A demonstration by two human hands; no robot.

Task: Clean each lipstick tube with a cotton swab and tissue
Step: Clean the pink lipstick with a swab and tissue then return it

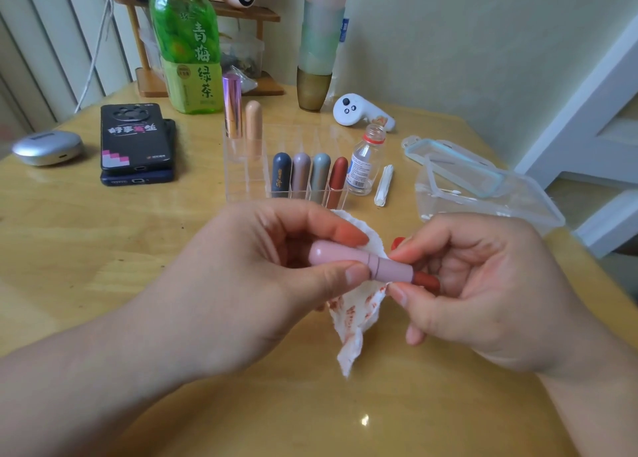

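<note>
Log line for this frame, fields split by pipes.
left hand grips pink lipstick tube | right hand pinches its red-tipped end | stained tissue hangs under tube | four lipsticks stand in clear rack front row

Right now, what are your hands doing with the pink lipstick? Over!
Left hand grips pink lipstick tube. Right hand pinches its open end, red stick out. Stained tissue hangs under it. Organiser behind, apart.

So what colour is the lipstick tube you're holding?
The lipstick tube is pale pink; head view.

Bare left hand (241,277), bare right hand (483,291), bare forearms (86,370), short nails (354,275)
</note>
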